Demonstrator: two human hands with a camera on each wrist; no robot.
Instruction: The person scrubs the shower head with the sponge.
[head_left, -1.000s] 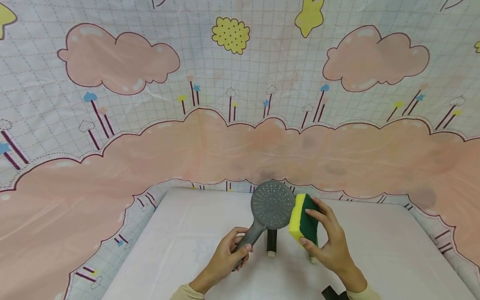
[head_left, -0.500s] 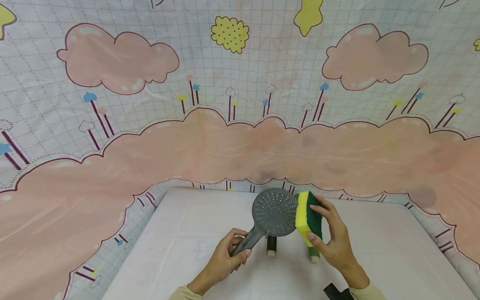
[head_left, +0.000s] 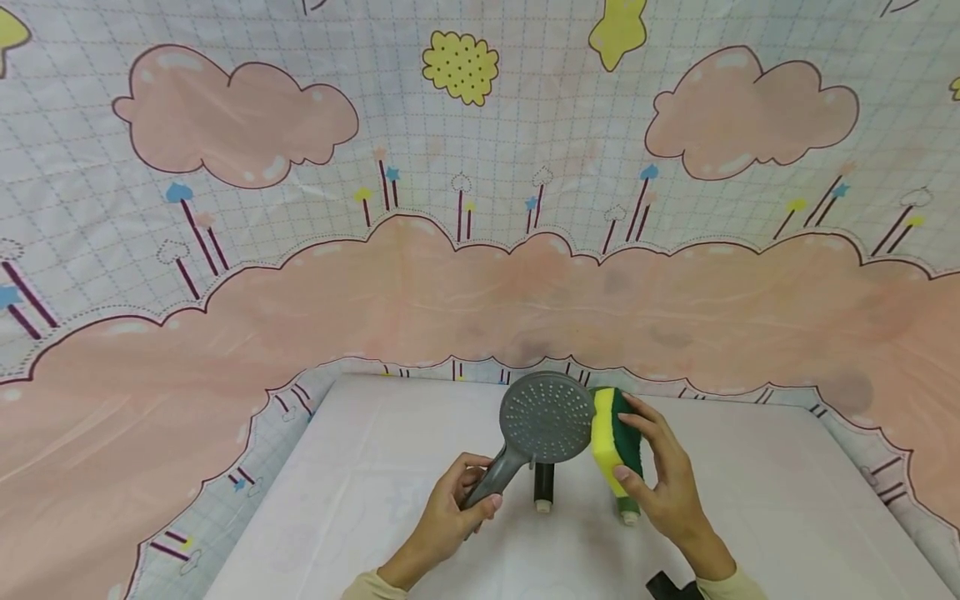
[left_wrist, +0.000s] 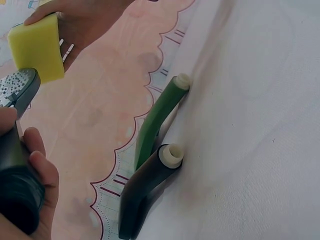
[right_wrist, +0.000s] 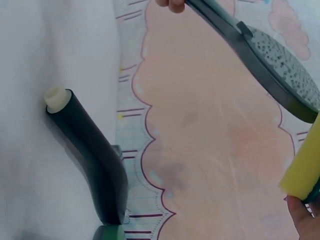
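A grey shower head (head_left: 546,417) is raised over the table, its nozzle face toward the head camera. My left hand (head_left: 446,515) grips its handle from the left, thumb laid along the front. On the other side, my right hand (head_left: 671,492) pinches a yellow and green sponge (head_left: 606,442) between thumb and fingers, the dark green scouring side toward the palm. The yellow face (left_wrist: 37,47) meets the rim of the shower head in the left wrist view. Only the right fingertips show at the lower corner of the right wrist view.
Beneath the hands, a black bent tube (left_wrist: 145,182) and a green bent tube (left_wrist: 157,117), each with a cream end, stand on the white table (head_left: 360,450). A black object (head_left: 667,587) lies by my right wrist, partly cut off. Behind hangs a cloud-patterned cloth (head_left: 480,300).
Sponge and right hand have shifted slightly right. The shower head dipped, then rose partway back, staying against the sponge. Both grips are unchanged.
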